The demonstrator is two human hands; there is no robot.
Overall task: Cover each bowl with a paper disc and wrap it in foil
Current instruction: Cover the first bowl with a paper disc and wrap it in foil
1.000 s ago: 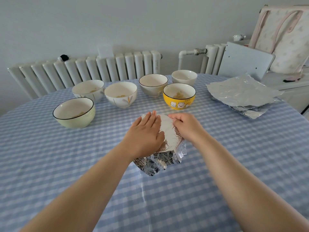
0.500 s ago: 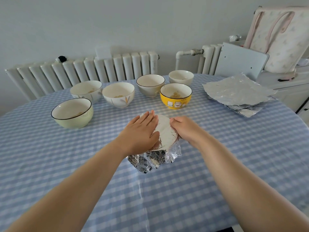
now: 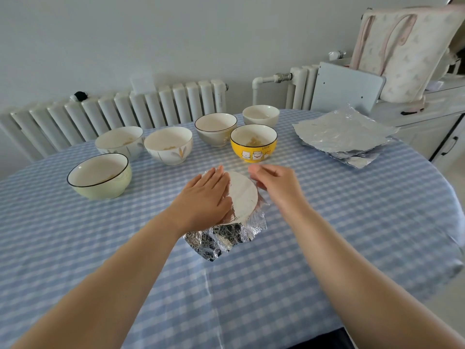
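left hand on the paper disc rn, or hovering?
Touching. The head view shows the left hand lying flat on the paper disc, fingers straight and overlapping its left edge with no gap visible.

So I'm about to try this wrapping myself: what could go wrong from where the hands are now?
1. The left hand lies flat on only one side of the paper disc, so the disc could slide or tip as the foil is pulled up.
2. The foil is already crumpled at the near edge and may tear.
3. The right hand works close to the yellow bowl, which holds food, and could knock it.
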